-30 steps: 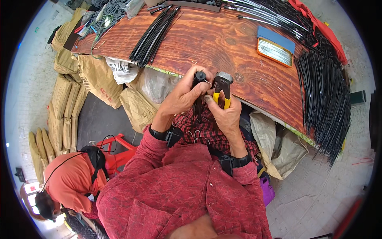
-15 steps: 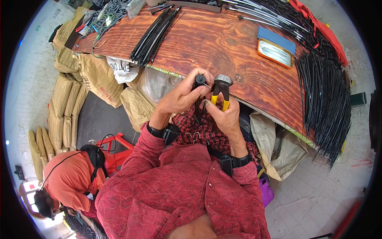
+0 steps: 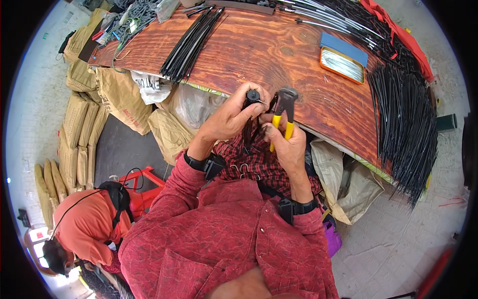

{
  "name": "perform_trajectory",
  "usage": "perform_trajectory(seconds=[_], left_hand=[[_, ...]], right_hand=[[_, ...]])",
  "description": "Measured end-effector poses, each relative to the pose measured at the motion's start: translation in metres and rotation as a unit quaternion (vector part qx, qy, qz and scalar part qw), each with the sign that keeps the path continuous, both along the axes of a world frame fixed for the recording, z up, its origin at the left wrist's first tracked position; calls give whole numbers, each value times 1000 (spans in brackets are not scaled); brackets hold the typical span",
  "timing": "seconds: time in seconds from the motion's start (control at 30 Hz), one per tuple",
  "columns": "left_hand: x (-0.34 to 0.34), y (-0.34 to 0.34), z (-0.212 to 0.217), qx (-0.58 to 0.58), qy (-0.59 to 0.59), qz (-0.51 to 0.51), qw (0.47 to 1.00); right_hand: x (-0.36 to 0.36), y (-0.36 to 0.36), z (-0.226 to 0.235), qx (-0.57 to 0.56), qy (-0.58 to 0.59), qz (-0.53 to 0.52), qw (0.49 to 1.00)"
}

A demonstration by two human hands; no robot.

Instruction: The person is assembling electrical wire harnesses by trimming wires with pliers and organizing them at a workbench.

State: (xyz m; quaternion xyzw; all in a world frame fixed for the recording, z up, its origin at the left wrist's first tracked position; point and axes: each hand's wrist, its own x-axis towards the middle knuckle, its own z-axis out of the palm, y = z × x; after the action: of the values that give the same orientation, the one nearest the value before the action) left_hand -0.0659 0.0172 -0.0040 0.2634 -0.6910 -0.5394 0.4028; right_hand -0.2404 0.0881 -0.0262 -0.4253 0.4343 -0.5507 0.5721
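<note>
Just off the table's near edge, my left hand (image 3: 229, 115) is closed around a black rod-like piece (image 3: 253, 95) with a round end facing up. A short thin wire (image 3: 262, 102) sticks out sideways by my thumb. Black strands (image 3: 247, 134) hang below that hand. To its right, my right hand (image 3: 290, 148) grips end-cutting pliers (image 3: 287, 94) by their yellow handles. The dark plier head points up and stands apart from the wire. My fingers partly hide the rod and the handles.
Across the wooden table (image 3: 249, 50) lie a black strip bundle (image 3: 191, 47), a tin of thin metal pins (image 3: 342, 65) and a large black strand pile (image 3: 403, 129). Brown sacks (image 3: 79, 119) are stacked at left. Another person (image 3: 89, 226) bends over beside a red stool (image 3: 144, 192).
The pliers have shifted right, away from the black rod and wire, and their head now tilts. My left hand keeps its hold almost in place.
</note>
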Motion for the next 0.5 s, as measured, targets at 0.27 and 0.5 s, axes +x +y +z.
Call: perform_trajectory(seconds=[0.27,0.5], left_hand=[[-4,1,-3,22,28,-12,999],[-4,-18,-26,-20,12,43,999]], right_hand=[[-59,7,23,59,293,37,954],[-81,6,75,21,245,-57,968]])
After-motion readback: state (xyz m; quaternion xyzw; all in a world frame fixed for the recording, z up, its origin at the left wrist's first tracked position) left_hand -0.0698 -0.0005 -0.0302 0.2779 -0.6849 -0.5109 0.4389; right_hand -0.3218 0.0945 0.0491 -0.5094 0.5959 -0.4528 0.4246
